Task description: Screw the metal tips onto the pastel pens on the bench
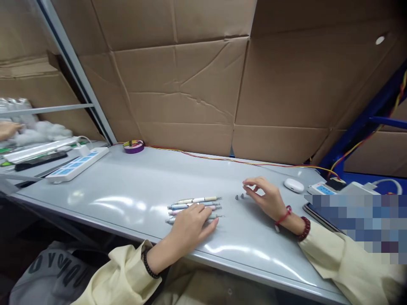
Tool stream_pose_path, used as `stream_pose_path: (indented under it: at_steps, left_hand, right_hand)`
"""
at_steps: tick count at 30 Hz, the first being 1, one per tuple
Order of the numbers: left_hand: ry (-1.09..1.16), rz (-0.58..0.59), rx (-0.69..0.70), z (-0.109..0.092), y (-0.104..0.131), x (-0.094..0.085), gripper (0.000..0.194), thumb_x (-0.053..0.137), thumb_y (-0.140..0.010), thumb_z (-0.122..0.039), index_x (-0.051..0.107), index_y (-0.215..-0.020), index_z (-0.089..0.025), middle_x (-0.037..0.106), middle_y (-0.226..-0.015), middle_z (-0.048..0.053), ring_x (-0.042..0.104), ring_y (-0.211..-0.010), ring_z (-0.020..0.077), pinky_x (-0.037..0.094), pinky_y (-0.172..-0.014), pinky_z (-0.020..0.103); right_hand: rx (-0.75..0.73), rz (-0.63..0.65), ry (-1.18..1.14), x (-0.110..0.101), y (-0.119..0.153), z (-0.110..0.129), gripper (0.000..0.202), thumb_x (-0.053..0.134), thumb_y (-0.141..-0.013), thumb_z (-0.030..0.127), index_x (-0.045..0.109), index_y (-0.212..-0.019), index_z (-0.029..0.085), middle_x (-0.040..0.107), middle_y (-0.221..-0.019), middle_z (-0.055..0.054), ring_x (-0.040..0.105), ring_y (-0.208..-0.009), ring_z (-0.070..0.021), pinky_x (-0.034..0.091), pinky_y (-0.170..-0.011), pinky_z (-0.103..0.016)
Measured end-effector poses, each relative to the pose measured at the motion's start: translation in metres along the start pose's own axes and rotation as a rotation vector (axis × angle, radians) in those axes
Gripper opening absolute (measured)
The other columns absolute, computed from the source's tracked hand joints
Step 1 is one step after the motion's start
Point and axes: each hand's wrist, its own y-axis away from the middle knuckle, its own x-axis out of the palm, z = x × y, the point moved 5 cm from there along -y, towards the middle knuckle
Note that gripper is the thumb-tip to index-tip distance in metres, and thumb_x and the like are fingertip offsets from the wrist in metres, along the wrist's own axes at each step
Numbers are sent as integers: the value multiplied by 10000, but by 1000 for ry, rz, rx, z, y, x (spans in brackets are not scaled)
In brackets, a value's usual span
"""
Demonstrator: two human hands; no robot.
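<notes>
Several slim pens (203, 199) lie side by side on the grey table, their thin bare ends pointing right. My left hand (190, 224) rests palm down across the nearer pens, fingers laid over them and thumb apart, covering their middles. To the right, my right hand (265, 197) hovers just above the table with thumb and index finger pinched together. Whatever is in that pinch is too small to make out. Two small dark grey, cone-like pieces (239, 196) sit on the table just left of the right hand's fingers.
A purple tape roll (133, 146) sits at the back left near a white power strip (79, 164). On the right are a white earbud case (294, 185) and another power strip (321, 188). Red and yellow wires (203, 157) run along the back edge. Another person's hand (9, 129) shows far left.
</notes>
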Motion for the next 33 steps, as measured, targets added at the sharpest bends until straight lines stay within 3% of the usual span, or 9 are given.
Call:
stream_pose_path:
  at_steps: [5, 12, 22, 28, 33]
  left_hand:
    - [-2, 3, 12, 1, -1, 3, 174, 441, -910, -266, 534, -1036, -190, 582, -961, 49, 537, -919, 211, 456, -791, 338]
    - [-34, -18, 64, 0, -1, 4, 126, 450, -911, -205, 559, -973, -198, 575, -965, 47, 496, -934, 222, 415, -853, 393]
    - [32, -28, 72, 0, -1, 5, 148, 485, -869, -168, 555, -989, -220, 561, -978, 36, 490, -957, 211, 425, -857, 371]
    - [-12, -43, 66, 0, -1, 5, 151, 480, -864, -174, 557, -988, -215, 547, -981, 52, 487, -953, 228, 417, -851, 390]
    - [18, 12, 60, 1, -1, 9, 123, 466, -891, -193, 555, -974, -213, 551, -947, 41, 491, -926, 221, 431, -817, 371]
  right_hand:
    - [-45, 225, 73, 11, 17, 4, 133, 474, -871, 197, 603, -903, 215, 639, -893, -58, 583, -842, -199, 484, -741, -350]
    - [171, 386, 165, 17, 26, -6, 153, 511, -810, 222, 594, -936, 196, 626, -800, -31, 590, -702, -168, 480, -639, -298]
    - [115, 370, 196, 18, 23, 1, 226, 502, -784, 191, 554, -1004, 186, 637, -870, -51, 596, -756, -183, 489, -683, -317]
    - [-48, 246, 187, 11, 22, 16, 171, 479, -836, 181, 566, -983, 181, 630, -875, -69, 596, -791, -187, 493, -685, -304]
    - [-134, 348, 209, 26, 31, 31, 155, 475, -882, 254, 616, -890, 188, 613, -797, -58, 583, -718, -170, 472, -612, -269]
